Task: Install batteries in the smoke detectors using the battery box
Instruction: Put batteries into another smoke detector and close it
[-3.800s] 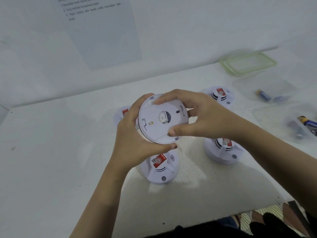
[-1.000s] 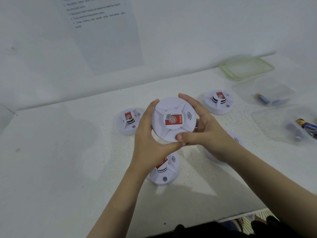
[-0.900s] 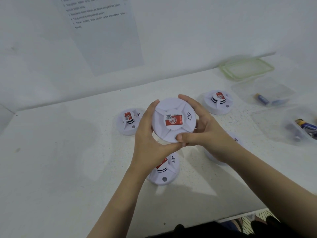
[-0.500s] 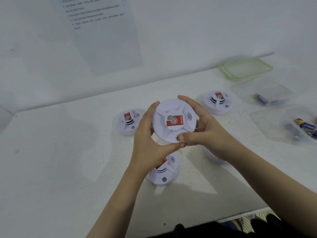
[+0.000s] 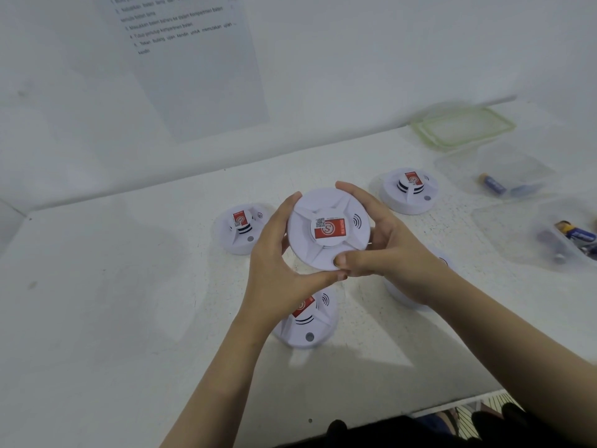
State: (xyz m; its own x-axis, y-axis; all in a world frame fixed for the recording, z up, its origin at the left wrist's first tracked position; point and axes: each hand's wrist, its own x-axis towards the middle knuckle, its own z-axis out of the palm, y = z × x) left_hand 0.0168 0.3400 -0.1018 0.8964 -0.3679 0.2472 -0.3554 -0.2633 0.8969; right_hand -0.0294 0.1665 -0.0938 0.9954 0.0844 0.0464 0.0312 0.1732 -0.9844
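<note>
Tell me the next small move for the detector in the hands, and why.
Probably lower the held detector onto the bare table and release. The left hand and right hand grip its rim, label up, like the far detector resting there; its back is hidden.

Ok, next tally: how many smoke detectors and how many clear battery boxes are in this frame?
Smoke detectors: 5: held detector, left detector, far-right detector, near detector, part-hidden detector under the right hand
Clear boxes: 2: far box, near box
Total: 7
</note>
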